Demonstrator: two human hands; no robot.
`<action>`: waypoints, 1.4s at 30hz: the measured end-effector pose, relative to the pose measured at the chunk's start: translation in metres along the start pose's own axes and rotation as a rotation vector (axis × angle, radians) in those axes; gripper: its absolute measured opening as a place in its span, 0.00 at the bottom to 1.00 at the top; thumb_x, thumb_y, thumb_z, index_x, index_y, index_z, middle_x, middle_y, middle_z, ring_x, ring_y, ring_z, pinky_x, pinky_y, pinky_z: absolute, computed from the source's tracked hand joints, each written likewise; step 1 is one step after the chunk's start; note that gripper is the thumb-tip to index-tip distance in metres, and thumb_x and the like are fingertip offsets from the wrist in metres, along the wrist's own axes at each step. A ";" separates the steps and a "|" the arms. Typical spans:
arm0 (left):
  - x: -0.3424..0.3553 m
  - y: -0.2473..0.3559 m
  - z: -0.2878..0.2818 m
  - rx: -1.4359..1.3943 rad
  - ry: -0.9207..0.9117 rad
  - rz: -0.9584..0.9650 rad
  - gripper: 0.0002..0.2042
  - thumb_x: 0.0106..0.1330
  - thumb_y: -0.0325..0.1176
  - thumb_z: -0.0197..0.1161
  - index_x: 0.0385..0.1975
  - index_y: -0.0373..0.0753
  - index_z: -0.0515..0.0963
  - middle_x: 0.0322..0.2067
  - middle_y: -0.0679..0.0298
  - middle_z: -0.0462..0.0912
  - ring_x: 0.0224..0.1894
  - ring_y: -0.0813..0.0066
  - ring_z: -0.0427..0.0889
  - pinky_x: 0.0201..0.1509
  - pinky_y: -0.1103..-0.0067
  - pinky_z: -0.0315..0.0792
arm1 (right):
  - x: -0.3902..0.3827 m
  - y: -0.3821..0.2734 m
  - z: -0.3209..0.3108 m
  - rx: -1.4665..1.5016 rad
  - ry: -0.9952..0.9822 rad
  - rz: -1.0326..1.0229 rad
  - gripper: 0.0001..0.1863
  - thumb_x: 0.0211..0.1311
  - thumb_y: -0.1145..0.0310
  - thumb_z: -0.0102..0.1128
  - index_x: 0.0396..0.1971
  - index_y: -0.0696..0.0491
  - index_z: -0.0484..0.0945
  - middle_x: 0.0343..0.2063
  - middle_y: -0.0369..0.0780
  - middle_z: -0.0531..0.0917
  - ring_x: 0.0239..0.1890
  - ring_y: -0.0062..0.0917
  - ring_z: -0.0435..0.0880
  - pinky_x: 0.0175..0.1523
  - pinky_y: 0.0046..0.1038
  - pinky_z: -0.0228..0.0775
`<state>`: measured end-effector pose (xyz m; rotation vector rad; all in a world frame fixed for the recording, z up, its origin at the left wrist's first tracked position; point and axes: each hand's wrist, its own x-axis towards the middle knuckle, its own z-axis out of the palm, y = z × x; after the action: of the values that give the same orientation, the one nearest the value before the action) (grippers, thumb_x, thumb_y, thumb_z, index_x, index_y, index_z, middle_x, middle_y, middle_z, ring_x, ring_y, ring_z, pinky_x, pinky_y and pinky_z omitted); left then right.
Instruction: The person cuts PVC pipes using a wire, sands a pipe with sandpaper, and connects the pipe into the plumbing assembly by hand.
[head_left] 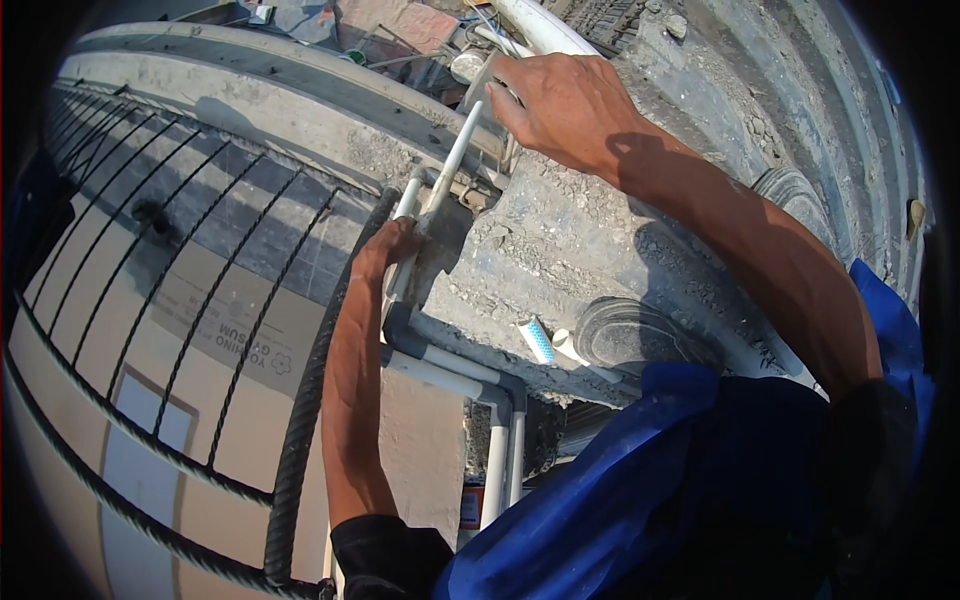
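Note:
My left hand (398, 240) is closed on a thin white pipe (452, 158), which slants up beside fixed white pipes with grey elbows (397, 322) along the roof edge. My right hand (555, 105) is higher, just beyond the thin pipe's upper end, its fingers curled at a grey object whose shape is unclear. A blue-and-white patterned short tube (536, 340) and a white pipe piece (565, 345) lie on the dusty corrugated roofing (530, 260), beside my grey shoe (630, 330).
A black twisted-bar railing (300, 440) runs at left over beige boards (230, 400). A concrete ledge (260, 100) crosses the upper left. A large white pipe (540, 25), rubble and scraps lie beyond. My other shoe (785, 190) is at the right.

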<state>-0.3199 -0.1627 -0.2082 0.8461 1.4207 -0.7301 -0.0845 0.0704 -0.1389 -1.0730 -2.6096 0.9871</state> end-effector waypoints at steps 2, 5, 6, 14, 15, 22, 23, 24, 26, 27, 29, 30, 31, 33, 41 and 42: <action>-0.010 -0.001 0.005 0.012 0.203 0.103 0.20 0.55 0.44 0.60 0.37 0.31 0.76 0.30 0.44 0.80 0.35 0.56 0.81 0.38 0.67 0.73 | 0.002 -0.001 -0.001 -0.009 -0.067 0.036 0.11 0.56 0.64 0.50 0.30 0.55 0.76 0.18 0.46 0.79 0.23 0.40 0.80 0.31 0.39 0.73; -0.013 -0.003 0.003 -0.051 0.237 0.052 0.17 0.56 0.42 0.60 0.35 0.32 0.77 0.29 0.44 0.79 0.34 0.53 0.81 0.37 0.66 0.72 | 0.003 -0.003 -0.004 -0.014 -0.123 0.073 0.11 0.58 0.62 0.49 0.32 0.54 0.76 0.21 0.47 0.80 0.27 0.41 0.80 0.34 0.40 0.73; -0.014 -0.007 0.002 -0.122 0.237 0.084 0.17 0.56 0.41 0.60 0.34 0.30 0.77 0.28 0.43 0.79 0.33 0.53 0.81 0.36 0.67 0.72 | 0.005 -0.005 -0.007 -0.011 -0.107 0.068 0.11 0.58 0.62 0.50 0.32 0.54 0.76 0.21 0.47 0.80 0.27 0.41 0.80 0.33 0.40 0.73; -0.031 -0.009 0.014 -0.057 0.420 0.258 0.18 0.56 0.41 0.62 0.36 0.30 0.77 0.29 0.46 0.80 0.34 0.56 0.80 0.37 0.70 0.72 | 0.002 -0.014 -0.020 -0.047 -0.114 0.048 0.12 0.58 0.62 0.50 0.31 0.55 0.76 0.20 0.47 0.79 0.26 0.42 0.80 0.33 0.40 0.73; -0.037 -0.009 0.010 -0.008 0.466 0.328 0.19 0.56 0.42 0.63 0.38 0.30 0.77 0.30 0.47 0.80 0.35 0.56 0.80 0.38 0.70 0.72 | 0.003 -0.016 -0.018 -0.037 -0.121 0.076 0.12 0.58 0.61 0.50 0.31 0.55 0.76 0.20 0.47 0.79 0.26 0.42 0.80 0.33 0.40 0.73; -0.042 -0.015 0.008 -0.052 0.319 0.232 0.21 0.56 0.40 0.64 0.41 0.29 0.75 0.38 0.45 0.79 0.41 0.56 0.80 0.43 0.71 0.73 | 0.008 -0.016 -0.022 -0.090 -0.133 0.051 0.12 0.58 0.61 0.49 0.30 0.54 0.76 0.21 0.47 0.80 0.26 0.41 0.80 0.33 0.41 0.73; -0.040 -0.023 0.012 0.013 0.315 0.300 0.19 0.56 0.39 0.64 0.41 0.29 0.74 0.38 0.45 0.79 0.41 0.55 0.80 0.42 0.70 0.74 | 0.007 -0.015 -0.018 -0.065 -0.115 0.028 0.12 0.58 0.61 0.49 0.30 0.54 0.76 0.21 0.47 0.80 0.26 0.41 0.80 0.34 0.40 0.73; -0.038 -0.030 0.017 0.013 0.314 0.294 0.19 0.56 0.39 0.64 0.41 0.29 0.74 0.38 0.45 0.79 0.41 0.55 0.80 0.42 0.70 0.74 | 0.007 -0.015 -0.016 -0.047 -0.106 0.015 0.12 0.58 0.61 0.49 0.30 0.54 0.76 0.21 0.47 0.80 0.26 0.41 0.80 0.34 0.40 0.73; -0.031 -0.038 0.028 -0.060 0.387 0.249 0.19 0.55 0.46 0.62 0.40 0.38 0.78 0.32 0.51 0.81 0.43 0.55 0.78 0.56 0.63 0.60 | 0.007 -0.014 -0.019 -0.030 -0.095 0.001 0.12 0.58 0.61 0.50 0.31 0.54 0.76 0.21 0.47 0.80 0.26 0.41 0.80 0.34 0.40 0.73; -0.023 -0.040 0.031 -0.063 0.390 0.257 0.19 0.55 0.46 0.62 0.40 0.38 0.78 0.32 0.51 0.81 0.43 0.55 0.78 0.56 0.63 0.60 | 0.006 -0.013 -0.022 -0.034 -0.096 0.002 0.12 0.58 0.61 0.50 0.31 0.54 0.76 0.21 0.47 0.80 0.26 0.41 0.80 0.34 0.40 0.73; -0.013 -0.041 0.030 -0.075 0.270 0.272 0.18 0.55 0.44 0.63 0.39 0.38 0.77 0.32 0.49 0.80 0.41 0.53 0.79 0.51 0.63 0.66 | 0.005 -0.014 -0.023 -0.037 -0.102 0.028 0.12 0.58 0.61 0.50 0.32 0.54 0.76 0.21 0.46 0.80 0.26 0.41 0.80 0.34 0.40 0.73; -0.013 -0.041 0.030 -0.075 0.271 0.269 0.18 0.55 0.44 0.63 0.39 0.38 0.77 0.32 0.49 0.80 0.41 0.53 0.79 0.51 0.63 0.66 | 0.004 -0.014 -0.019 -0.035 -0.105 0.041 0.12 0.58 0.61 0.50 0.32 0.54 0.76 0.22 0.46 0.80 0.26 0.41 0.81 0.34 0.40 0.73; -0.014 -0.042 0.029 -0.110 0.244 0.265 0.17 0.55 0.43 0.63 0.39 0.38 0.77 0.32 0.48 0.80 0.40 0.51 0.79 0.47 0.64 0.68 | 0.004 -0.013 -0.016 -0.035 -0.107 0.054 0.12 0.58 0.61 0.50 0.32 0.53 0.76 0.22 0.46 0.80 0.26 0.41 0.81 0.35 0.40 0.73; -0.019 -0.038 0.027 -0.144 0.218 0.255 0.17 0.54 0.41 0.63 0.38 0.37 0.77 0.31 0.48 0.79 0.38 0.50 0.79 0.43 0.65 0.71 | 0.002 -0.011 -0.011 -0.018 -0.073 0.052 0.12 0.58 0.61 0.50 0.31 0.53 0.76 0.22 0.46 0.80 0.26 0.41 0.81 0.34 0.40 0.73; -0.033 -0.017 0.019 -0.096 0.253 0.234 0.15 0.53 0.37 0.63 0.37 0.35 0.76 0.31 0.47 0.79 0.36 0.50 0.79 0.40 0.67 0.73 | 0.003 -0.005 -0.011 -0.048 -0.107 0.054 0.11 0.58 0.62 0.49 0.30 0.53 0.76 0.22 0.46 0.80 0.26 0.40 0.80 0.33 0.39 0.73; -0.032 -0.017 0.018 -0.098 0.259 0.238 0.15 0.53 0.37 0.63 0.37 0.35 0.76 0.31 0.47 0.79 0.36 0.50 0.79 0.40 0.67 0.73 | 0.003 -0.003 -0.010 -0.028 -0.141 0.084 0.11 0.58 0.62 0.49 0.31 0.53 0.76 0.22 0.46 0.80 0.26 0.40 0.80 0.33 0.39 0.73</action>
<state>-0.3264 -0.1887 -0.1775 1.0393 1.5373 -0.3759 -0.0851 0.0763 -0.1294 -1.1687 -2.7171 1.0852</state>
